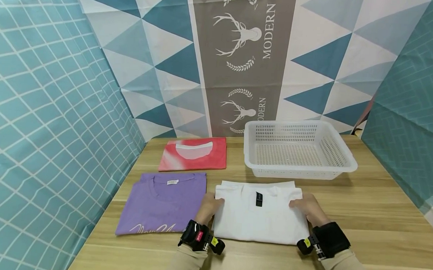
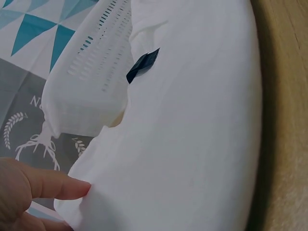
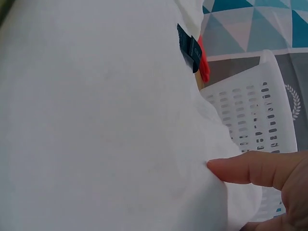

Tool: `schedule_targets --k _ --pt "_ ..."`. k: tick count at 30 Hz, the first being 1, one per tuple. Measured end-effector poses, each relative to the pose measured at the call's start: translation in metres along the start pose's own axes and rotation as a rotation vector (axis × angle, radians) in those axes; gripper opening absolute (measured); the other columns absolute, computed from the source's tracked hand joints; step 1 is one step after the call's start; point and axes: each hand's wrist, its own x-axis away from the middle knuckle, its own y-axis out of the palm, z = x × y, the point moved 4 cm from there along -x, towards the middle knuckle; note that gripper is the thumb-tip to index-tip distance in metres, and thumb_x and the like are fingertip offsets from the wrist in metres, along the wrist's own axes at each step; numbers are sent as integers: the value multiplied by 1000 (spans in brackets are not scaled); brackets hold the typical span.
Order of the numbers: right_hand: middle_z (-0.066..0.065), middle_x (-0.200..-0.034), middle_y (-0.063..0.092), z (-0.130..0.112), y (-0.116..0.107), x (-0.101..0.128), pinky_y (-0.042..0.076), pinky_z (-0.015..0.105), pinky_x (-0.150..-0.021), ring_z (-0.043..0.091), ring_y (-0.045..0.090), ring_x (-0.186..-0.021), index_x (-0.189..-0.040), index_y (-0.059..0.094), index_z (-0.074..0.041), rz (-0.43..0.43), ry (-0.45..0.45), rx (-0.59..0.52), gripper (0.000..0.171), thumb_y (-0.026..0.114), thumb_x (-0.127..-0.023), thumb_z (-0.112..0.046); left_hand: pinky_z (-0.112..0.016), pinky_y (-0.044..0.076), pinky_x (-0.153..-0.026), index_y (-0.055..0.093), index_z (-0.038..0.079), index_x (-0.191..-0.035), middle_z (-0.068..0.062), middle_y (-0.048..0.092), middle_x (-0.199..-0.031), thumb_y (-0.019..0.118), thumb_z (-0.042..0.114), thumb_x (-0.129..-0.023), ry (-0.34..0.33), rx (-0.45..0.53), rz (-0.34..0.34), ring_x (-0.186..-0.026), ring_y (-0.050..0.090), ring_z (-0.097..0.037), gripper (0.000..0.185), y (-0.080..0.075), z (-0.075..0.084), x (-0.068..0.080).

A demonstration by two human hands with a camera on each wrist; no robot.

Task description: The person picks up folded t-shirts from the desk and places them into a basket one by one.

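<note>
A folded white T-shirt (image 1: 260, 221) with a black neck label (image 1: 259, 199) lies in front of the person, collar side away. The left hand (image 1: 209, 207) pinches its left edge near the shoulder, thumb on top. At the opposite edge the right hand (image 1: 309, 208) grips the same shirt in a matching way. In the left wrist view the thumb (image 2: 62, 186) presses on the white cloth, and the right wrist view shows the other thumb (image 3: 245, 167) likewise. The fingers under the fabric are mostly hidden.
To the left lies a folded purple T-shirt (image 1: 177, 203), with a folded red and white shirt (image 1: 215, 155) behind it. A white perforated plastic basket (image 1: 250, 152) stands at the back right of the wooden table (image 1: 383, 223). Patterned cloth (image 1: 240, 79) hangs behind.
</note>
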Motion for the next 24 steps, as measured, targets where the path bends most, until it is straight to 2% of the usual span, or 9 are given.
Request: schedule_targets --k 4,7,9,11,16,21,24 --pt "41 -128 45 -2 0 1 51 49 -87 39 54 -104 -131 37 21 6 -24 34 56 55 -83 -1 -48 54 -85 61 -14 -111 -31 65 -112 61 5 -87 20 -17 22 -100 64 -40 31 2 0 -1" --pt "43 -134 39 -3 0 1 45 58 -98 47 50 -115 -135 32 21 7 -20 53 59 54 -85 -2 -48 53 -86 58 -14 -115 -30 64 -113 64 6 -86 17 -31 32 -102 63 -40 36 2 0 0" --pt "43 -136 37 -4 0 0 42 60 -102 49 47 -120 -137 29 21 1 -16 60 61 53 -87 -3 -49 53 -88 56 -15 -116 -31 63 -114 65 6 -85 20 -22 34 -104 62 -41 39 3 0 1" --pt "42 -137 37 -5 0 1 41 60 -102 49 46 -121 -138 28 21 -6 -18 62 60 52 -89 -5 -50 51 -90 53 -15 -118 -31 61 -115 65 6 -85 22 -9 32 -106 60 -42 41 3 1 2" --pt "41 -133 43 -9 0 4 48 53 -94 44 53 -114 -137 31 22 -13 -54 64 56 51 -94 -7 -52 48 -95 52 -15 -119 -32 59 -118 62 4 -86 45 19 25 -110 58 -43 39 3 4 7" --pt "40 -132 44 -12 -1 7 49 47 -90 41 54 -112 -136 34 20 -7 -122 72 53 51 -94 -7 -49 51 -89 55 -15 -114 -31 62 -113 62 4 -84 61 21 40 -102 61 -38 36 3 8 10" --pt "37 -129 48 -14 -1 10 49 39 -85 37 54 -108 -134 39 18 -1 -168 75 49 52 -94 -8 -48 53 -86 56 -15 -115 -31 63 -112 62 5 -82 65 24 44 -98 62 -36 39 3 11 10"
